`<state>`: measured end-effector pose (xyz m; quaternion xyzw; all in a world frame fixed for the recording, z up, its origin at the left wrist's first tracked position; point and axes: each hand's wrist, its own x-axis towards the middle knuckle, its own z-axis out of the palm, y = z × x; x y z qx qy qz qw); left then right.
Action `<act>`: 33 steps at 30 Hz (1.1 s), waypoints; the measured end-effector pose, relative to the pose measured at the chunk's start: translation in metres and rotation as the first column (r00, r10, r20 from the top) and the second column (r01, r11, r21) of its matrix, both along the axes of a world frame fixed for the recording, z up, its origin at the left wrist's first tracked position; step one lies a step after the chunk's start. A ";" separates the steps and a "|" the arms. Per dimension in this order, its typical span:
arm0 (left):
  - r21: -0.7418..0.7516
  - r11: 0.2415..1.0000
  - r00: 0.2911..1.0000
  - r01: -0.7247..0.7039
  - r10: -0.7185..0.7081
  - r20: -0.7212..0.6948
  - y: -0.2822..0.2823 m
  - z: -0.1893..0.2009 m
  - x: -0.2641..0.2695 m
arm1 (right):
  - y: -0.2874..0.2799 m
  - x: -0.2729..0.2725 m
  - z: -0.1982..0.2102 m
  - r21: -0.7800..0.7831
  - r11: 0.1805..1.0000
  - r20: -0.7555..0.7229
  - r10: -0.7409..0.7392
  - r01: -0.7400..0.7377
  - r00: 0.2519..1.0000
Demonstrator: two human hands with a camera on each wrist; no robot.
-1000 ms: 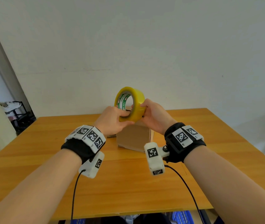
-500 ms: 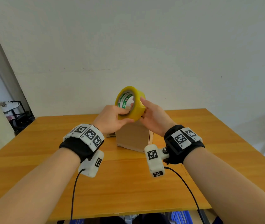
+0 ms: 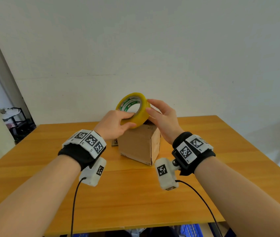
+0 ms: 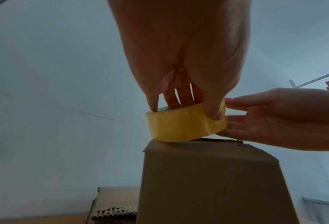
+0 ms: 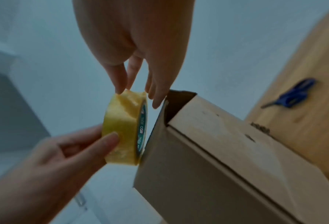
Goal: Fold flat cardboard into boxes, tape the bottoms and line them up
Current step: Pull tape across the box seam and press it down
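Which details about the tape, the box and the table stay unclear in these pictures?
- Tape roll free end: not discernible in any view; the hands cover part.
- Cardboard box top flaps: the head view hides them behind the roll.
- Blue object on the table: blurred in the right wrist view.
- Flat cardboard: cut off by the box.

The tape roll (image 3: 134, 109) is see-through yellow, and its inner ring is white with green print. The box (image 3: 136, 147) is plain brown cardboard. The table (image 3: 135, 194) is orange-brown wood with long grain lines. Each wrist wears a black band (image 3: 75, 153) with white blocks that carry black-and-white square patterns. Black cables (image 3: 73, 206) hang from them. The wall (image 3: 135, 40) is pale grey-white. A small blue thing (image 5: 294, 95) lies on the table, too blurry to tell what it is.
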<state>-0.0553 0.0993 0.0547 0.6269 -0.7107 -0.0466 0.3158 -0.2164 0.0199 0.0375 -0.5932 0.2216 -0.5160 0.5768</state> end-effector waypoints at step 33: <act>-0.012 0.998 0.996 -0.068 0.069 0.051 0.000 -0.007 0.017 | -0.005 0.011 -0.012 -0.600 0.784 -0.485 -0.517 0.163 0.705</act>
